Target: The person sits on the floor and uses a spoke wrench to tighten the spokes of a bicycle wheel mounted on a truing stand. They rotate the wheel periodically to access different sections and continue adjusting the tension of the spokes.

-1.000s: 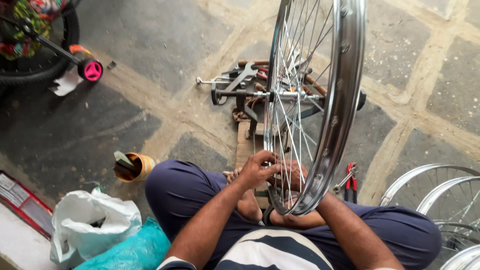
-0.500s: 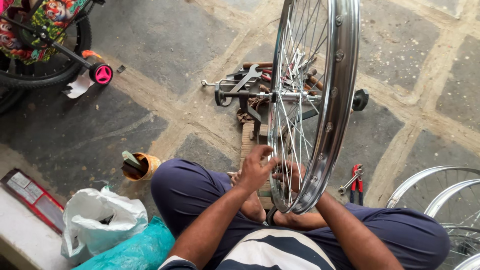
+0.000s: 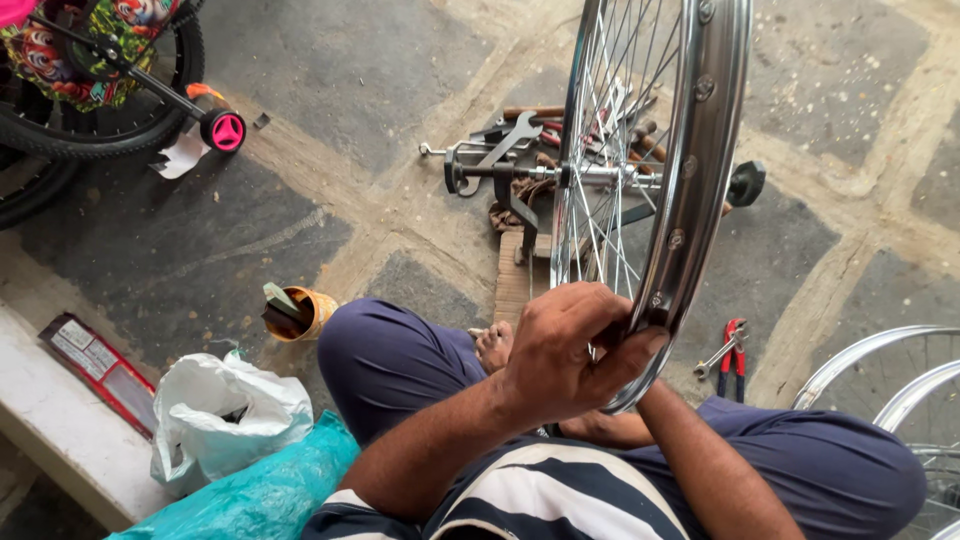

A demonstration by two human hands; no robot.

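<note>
**Working the rim low, on the stone floor**

We sit on a floor (image 3: 330,90) of dark stone slabs with pale mortar joints, legs folded, and the bicycle wheel (image 3: 650,200) stands upright in front of us, its axle carried in a truing stand (image 3: 500,175) among scattered spanners. Our left hand (image 3: 565,350) is closed over the lowest part of the chrome rim, fingers (image 3: 625,365) curled round its edge where the spokes come in. Our right hand is hidden behind the rim and the left hand; only the forearm (image 3: 700,450) shows, reaching up toward the same spot, so we cannot tell whether it is closed on anything.

To do this step well, we judge that the left hand should steady the rim without dragging it sideways, since a push there would mask any wobble. We would keep the grip light, work one spoke nipple at a time in small turns, and let the wheel sit true on its axle before checking again.

Red-handled pliers (image 3: 735,355) lie on the floor just beside our right knee, and a small orange tin (image 3: 295,312) holding odd bits stands near our left knee. A white plastic bag (image 3: 225,415) and a teal bag (image 3: 265,490) lie at lower left. Bare rims (image 3: 880,375) lie at the right edge, and a child's bicycle with a pink stabiliser wheel (image 3: 226,131) stands at upper left.
</note>
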